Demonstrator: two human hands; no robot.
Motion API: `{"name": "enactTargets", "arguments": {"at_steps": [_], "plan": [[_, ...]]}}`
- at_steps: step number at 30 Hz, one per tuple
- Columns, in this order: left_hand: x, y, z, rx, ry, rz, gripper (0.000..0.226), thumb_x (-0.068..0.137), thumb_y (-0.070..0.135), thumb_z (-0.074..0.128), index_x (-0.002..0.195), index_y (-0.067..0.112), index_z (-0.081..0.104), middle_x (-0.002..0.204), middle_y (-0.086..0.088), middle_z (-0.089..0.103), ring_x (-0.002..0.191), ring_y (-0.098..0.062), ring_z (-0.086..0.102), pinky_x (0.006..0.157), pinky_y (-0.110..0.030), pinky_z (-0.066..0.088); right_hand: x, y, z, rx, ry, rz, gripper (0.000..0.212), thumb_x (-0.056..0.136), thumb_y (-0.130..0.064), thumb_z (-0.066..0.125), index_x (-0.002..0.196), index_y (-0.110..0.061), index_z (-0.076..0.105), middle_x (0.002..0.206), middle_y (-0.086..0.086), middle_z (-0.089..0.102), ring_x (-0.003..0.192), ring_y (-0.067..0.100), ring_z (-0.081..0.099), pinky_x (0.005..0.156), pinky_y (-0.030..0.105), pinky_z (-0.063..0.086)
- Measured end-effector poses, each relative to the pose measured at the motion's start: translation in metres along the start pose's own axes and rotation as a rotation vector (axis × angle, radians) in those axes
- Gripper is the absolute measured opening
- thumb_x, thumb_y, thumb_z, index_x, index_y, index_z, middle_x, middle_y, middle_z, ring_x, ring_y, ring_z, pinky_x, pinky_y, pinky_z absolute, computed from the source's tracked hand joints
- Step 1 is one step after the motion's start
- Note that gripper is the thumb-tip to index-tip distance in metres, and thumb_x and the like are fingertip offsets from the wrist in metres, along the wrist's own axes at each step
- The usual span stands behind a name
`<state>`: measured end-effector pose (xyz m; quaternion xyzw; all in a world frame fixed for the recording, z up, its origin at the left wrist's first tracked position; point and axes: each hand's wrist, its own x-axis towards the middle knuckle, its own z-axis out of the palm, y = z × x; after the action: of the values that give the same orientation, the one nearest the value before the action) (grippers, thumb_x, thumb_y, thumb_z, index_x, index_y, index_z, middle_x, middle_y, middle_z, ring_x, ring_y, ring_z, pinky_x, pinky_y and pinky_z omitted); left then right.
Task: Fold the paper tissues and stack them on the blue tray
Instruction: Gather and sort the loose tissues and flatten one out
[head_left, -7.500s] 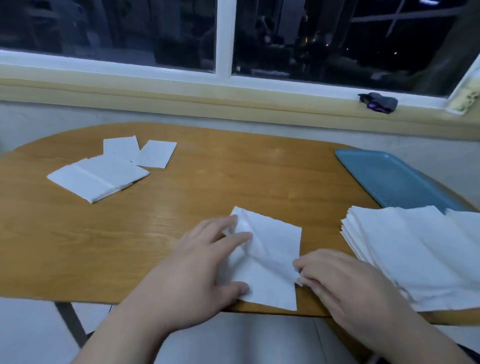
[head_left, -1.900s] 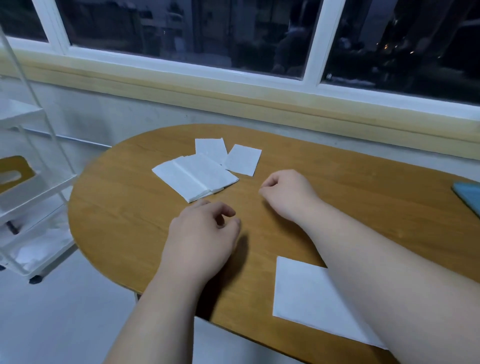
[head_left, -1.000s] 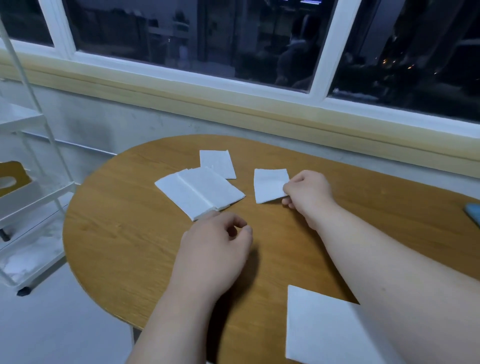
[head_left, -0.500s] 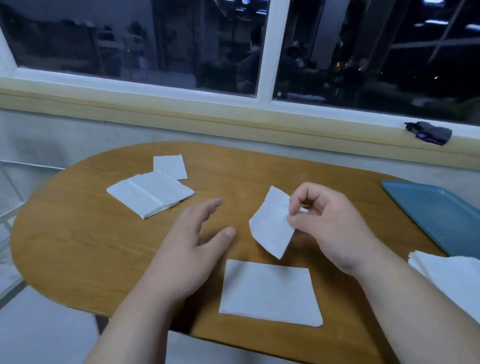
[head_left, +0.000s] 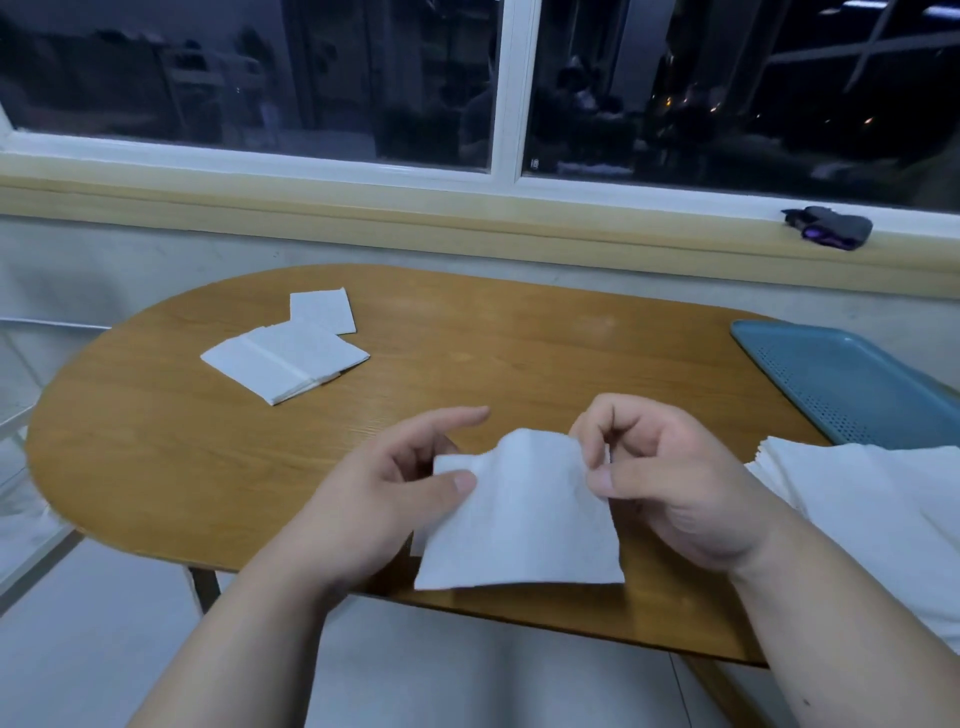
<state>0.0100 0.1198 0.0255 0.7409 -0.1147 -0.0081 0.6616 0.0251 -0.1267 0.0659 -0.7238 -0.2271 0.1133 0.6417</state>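
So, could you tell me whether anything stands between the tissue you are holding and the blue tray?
Nothing visible does. Only bare table lies between the held tissue and the blue tray. The tissue stack sits at the tray's near end, beside that path.

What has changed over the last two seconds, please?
The right hand took one small tissue from beside the far pile and brought it near; the left hand now pinches it too. The other small tissue, the pile, blue tray and right stack stayed.
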Motion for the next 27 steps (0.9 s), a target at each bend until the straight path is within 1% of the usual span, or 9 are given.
{"name": "enactTargets", "arguments": {"at_steps": [2, 4, 8, 12, 14, 16, 19, 22, 27], "plan": [[-0.003, 0.005, -0.004, 0.03, 0.051, -0.017, 0.042, 0.09, 0.005, 0.068, 0.112, 0.04, 0.073, 0.081, 0.004, 0.065, 0.073, -0.007, 0.061, 0.066, -0.017, 0.047, 0.0, 0.004, 0.002, -0.001, 0.087, 0.061, 0.016, 0.078, 0.008, 0.064, 0.078, -0.008, 0.06, 0.067, 0.006, 0.053, 0.059, 0.02, 0.049, 0.053, 0.022, 0.045], [-0.005, 0.007, -0.007, 0.082, 0.058, -0.045, 0.037, 0.091, 0.01, 0.068, 0.106, 0.044, 0.075, 0.085, 0.009, 0.069, 0.078, -0.006, 0.064, 0.071, -0.018, 0.049, 0.002, 0.011, 0.006, -0.076, 0.184, 0.107, 0.018, 0.085, 0.013, 0.059, 0.082, -0.004, 0.061, 0.066, 0.005, 0.055, 0.057, 0.019, 0.052, 0.052, 0.023, 0.044], [0.002, -0.002, -0.011, 0.289, 0.126, -0.096, 0.023, 0.091, 0.024, 0.07, 0.088, 0.045, 0.077, 0.097, 0.014, 0.074, 0.094, -0.002, 0.065, 0.085, -0.026, 0.048, 0.004, 0.029, 0.011, -0.225, 0.342, 0.16, 0.021, 0.088, 0.001, 0.061, 0.078, -0.015, 0.07, 0.064, 0.006, 0.055, 0.054, 0.017, 0.049, 0.055, 0.027, 0.042], [0.011, -0.01, -0.012, 0.436, 0.113, -0.146, 0.021, 0.092, 0.031, 0.069, 0.084, 0.049, 0.075, 0.092, 0.021, 0.073, 0.091, 0.001, 0.064, 0.084, -0.027, 0.05, 0.005, 0.043, 0.016, -0.333, 0.429, 0.165, 0.027, 0.087, -0.002, 0.064, 0.073, -0.024, 0.071, 0.054, -0.003, 0.05, 0.051, 0.014, 0.041, 0.054, 0.029, 0.034], [0.016, -0.013, -0.012, 0.483, 0.111, -0.172, 0.018, 0.093, 0.034, 0.067, 0.085, 0.049, 0.074, 0.091, 0.018, 0.073, 0.089, -0.002, 0.064, 0.083, -0.028, 0.051, 0.007, 0.049, 0.018, -0.38, 0.469, 0.165, 0.026, 0.086, -0.002, 0.063, 0.073, -0.023, 0.071, 0.053, -0.003, 0.047, 0.048, 0.011, 0.039, 0.05, 0.023, 0.032], [0.02, -0.015, -0.012, 0.499, 0.125, -0.188, 0.017, 0.093, 0.034, 0.067, 0.084, 0.046, 0.075, 0.091, 0.02, 0.073, 0.09, 0.0, 0.063, 0.079, -0.022, 0.05, 0.008, 0.053, 0.02, -0.469, 0.492, 0.157, 0.025, 0.084, -0.002, 0.063, 0.073, -0.023, 0.07, 0.053, -0.008, 0.044, 0.047, 0.006, 0.037, 0.047, 0.018, 0.031], [0.026, -0.02, -0.012, 0.555, 0.12, -0.208, 0.017, 0.094, 0.031, 0.066, 0.085, 0.043, 0.074, 0.093, 0.017, 0.072, 0.09, -0.003, 0.064, 0.08, -0.026, 0.053, 0.007, 0.06, 0.022, -0.637, 0.479, 0.155, 0.027, 0.082, -0.007, 0.063, 0.072, -0.031, 0.067, 0.062, -0.009, 0.048, 0.056, 0.007, 0.045, 0.051, 0.02, 0.033], [0.028, -0.025, -0.013, 0.688, 0.084, -0.188, 0.015, 0.094, 0.03, 0.066, 0.087, 0.041, 0.073, 0.095, 0.02, 0.066, 0.094, -0.002, 0.059, 0.079, -0.021, 0.048, 0.007, 0.065, 0.024, -0.807, 0.418, 0.164, 0.025, 0.084, -0.011, 0.062, 0.074, -0.033, 0.064, 0.073, -0.011, 0.053, 0.069, 0.006, 0.049, 0.06, 0.022, 0.035], [0.026, -0.027, -0.018, 0.781, 0.111, -0.16, 0.012, 0.091, 0.034, 0.067, 0.083, 0.041, 0.072, 0.093, 0.018, 0.058, 0.094, -0.002, 0.055, 0.088, -0.029, 0.045, 0.009, 0.06, 0.026, -1.042, 0.316, 0.158, 0.018, 0.087, -0.017, 0.059, 0.086, -0.034, 0.064, 0.1, -0.021, 0.045, 0.099, 0.002, 0.041, 0.081, 0.021, 0.037]]}}
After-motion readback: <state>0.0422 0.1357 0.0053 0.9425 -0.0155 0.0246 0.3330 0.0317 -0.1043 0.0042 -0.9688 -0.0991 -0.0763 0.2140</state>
